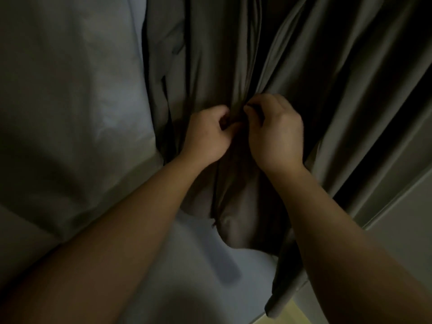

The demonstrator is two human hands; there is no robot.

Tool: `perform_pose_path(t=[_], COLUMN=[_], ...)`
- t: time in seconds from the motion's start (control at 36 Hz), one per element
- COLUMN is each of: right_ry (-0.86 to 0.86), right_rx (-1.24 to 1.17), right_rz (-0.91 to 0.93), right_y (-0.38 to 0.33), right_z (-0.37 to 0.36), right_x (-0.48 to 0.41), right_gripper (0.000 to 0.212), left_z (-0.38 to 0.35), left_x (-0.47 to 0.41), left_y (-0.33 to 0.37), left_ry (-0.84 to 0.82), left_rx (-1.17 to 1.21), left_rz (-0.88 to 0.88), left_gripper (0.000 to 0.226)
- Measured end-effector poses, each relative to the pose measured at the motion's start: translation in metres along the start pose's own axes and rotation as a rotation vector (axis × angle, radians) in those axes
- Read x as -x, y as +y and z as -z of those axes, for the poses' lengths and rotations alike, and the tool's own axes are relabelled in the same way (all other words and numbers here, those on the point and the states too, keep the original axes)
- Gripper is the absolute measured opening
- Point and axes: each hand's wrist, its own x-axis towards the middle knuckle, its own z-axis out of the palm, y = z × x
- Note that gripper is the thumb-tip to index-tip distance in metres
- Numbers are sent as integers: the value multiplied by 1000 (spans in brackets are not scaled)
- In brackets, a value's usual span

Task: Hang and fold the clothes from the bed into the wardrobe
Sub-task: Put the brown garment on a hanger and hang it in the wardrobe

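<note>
A pale cloth (pixel 70 101) fills the 9 o'clock side of the view. I cannot tell if it is a bed sheet or another piece of clothing. Just beside it, from 12 o'clock down to about 5 o'clock, lies or hangs a dark garment (pixel 315 78) with long folds; its long axis goes from 12 to 6 o'clock. The light is too weak to say whether it is on a hanger. At 4 o'clock there is a pale flat panel (pixel 402 218), maybe a part of the wardrobe.

Both bare forearms come in from 6 o'clock and meet in the middle of the garment. The left hand (pixel 208 134) has curled fingers and pinches a fold of the garment. The right hand (pixel 275 134), almost touching it, pinches the same gathered place from the other side. A seam (pixel 216 206) runs down from this place toward 6 o'clock.

The gripped place is at 1 o'clock from the left hand and 11 o'clock from the right, so both are equally near. I judge that they fasten or straighten the front; the next move should follow this seam.
</note>
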Motion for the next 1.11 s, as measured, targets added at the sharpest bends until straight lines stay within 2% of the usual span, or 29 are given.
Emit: perform_pose_path(t=[0.06,0.14,0.28,0.36,0.44,0.53,0.61,0.75,0.83,0.89,0.94,1.03,1.11], right_ry=[2,94,85,31,28,109,74,38,89,215,268,267,226], right_rx=[22,35,83,92,145,159,196,249,292,282,287,306,342], right_rz=[7,12,29,41,79,68,82,98,126,119,135,178,202], right_y=[-2,-8,-20,-21,-24,-32,-41,-51,-59,-63,-68,-72,-75], right_z=[5,21,34,41,56,75,87,95,105,114,122,124,125], right_x=[-12,-44,-71,-73,-88,-119,-138,-142,-158,-176,-188,-192,-193], right_gripper=[20,22,18,18,19,21,24,25,26,25,26,23,23], left_z=[2,3,22,36,38,38,48,63,62,61,64,75,79], left_x=[-5,1,-32,-68,-74,-67,-83,-126,-126,-121,-124,-145,-170], left_y=[0,-7,25,53,63,66,76,114,111,102,100,120,146], left_ry=[-26,-84,-175,-117,-176,-265,-318,-250,-289,-330,-343,-329,-208], left_rx=[-24,-47,57,58,-16,-61,-66,-20,-21,-43,-41,-11,115], left_rz=[13,101,249,193,180,193,188,122,98,100,115,63,81], left_gripper=[30,36,28,20,19,26,29,46,29,32,35,35,23])
